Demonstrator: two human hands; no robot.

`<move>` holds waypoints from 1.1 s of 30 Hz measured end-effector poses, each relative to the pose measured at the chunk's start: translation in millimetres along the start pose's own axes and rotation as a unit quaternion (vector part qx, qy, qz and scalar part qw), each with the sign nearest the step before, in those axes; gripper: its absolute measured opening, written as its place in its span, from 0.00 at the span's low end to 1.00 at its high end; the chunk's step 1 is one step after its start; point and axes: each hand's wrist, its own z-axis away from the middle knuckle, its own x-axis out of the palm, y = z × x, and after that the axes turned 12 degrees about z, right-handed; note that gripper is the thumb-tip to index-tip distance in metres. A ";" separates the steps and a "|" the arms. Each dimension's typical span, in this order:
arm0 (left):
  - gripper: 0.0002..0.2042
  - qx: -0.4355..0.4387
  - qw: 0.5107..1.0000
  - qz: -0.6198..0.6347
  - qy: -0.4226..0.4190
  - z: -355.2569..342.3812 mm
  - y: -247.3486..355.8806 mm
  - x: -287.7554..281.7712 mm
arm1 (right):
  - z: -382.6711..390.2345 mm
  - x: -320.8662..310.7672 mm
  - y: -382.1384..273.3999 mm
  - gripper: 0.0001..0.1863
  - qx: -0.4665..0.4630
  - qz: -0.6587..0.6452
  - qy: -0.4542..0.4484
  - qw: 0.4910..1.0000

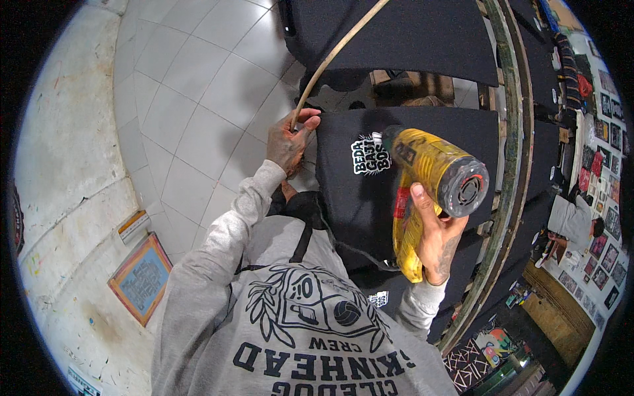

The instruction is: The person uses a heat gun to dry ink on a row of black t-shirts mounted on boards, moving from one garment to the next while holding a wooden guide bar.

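Pale tiled floor [191, 86] spreads beyond the left edge of one black cloth-covered panel [360, 208]; a gap parts it from a second panel [396, 36] ahead, and a long rail [517, 132] bounds its right. One yellow heat gun [426, 162] is above the cloth, the right hand's [439, 241] grip closed around its handle. The left hand [290, 142] is at the near panel's far-left corner, where one pale cord [338, 51] meets it; whether its grip holds anything, I cannot tell. Two white-edged prints show: one [371, 155] by the nozzle, another [378, 299] lower down.
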 end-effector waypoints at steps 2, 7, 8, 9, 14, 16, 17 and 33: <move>0.15 0.002 1.000 0.008 -0.015 -0.2 -1.5 -3.1 | 0.8 0.3 -3.5 0.24 -0.023 0.025 0.004 0.999; 0.15 -0.056 0.997 0.005 -0.057 -0.4 -5.7 -13.5 | -6.1 -3.6 5.8 0.24 0.015 -0.012 0.010 1.000; 0.16 -0.053 0.997 -0.004 -0.049 -0.4 -2.3 -11.9 | -6.1 -3.3 5.7 0.24 0.009 -0.002 0.015 1.000; 0.16 -0.051 0.998 -0.013 -0.042 0.0 3.2 -8.7 | -5.6 -3.3 6.1 0.25 0.003 0.008 0.019 1.000; 0.18 -0.029 1.000 0.008 -0.002 -0.7 -1.5 -1.3 | -4.4 -5.4 6.4 0.25 0.022 -0.020 -0.006 1.000; 0.18 -0.018 1.000 -0.012 -0.009 0.0 2.0 -3.4 | -3.7 -2.1 7.4 0.26 0.013 -0.016 0.012 1.000; 0.19 -0.032 0.999 -0.014 -0.031 -0.2 -0.7 -7.6 | -2.3 -1.0 8.7 0.26 0.002 -0.006 0.021 1.000; 0.16 -0.029 0.999 0.005 -0.037 -3.1 -1.4 -11.8 | -14.5 -4.4 6.8 0.25 -0.005 0.005 0.028 1.000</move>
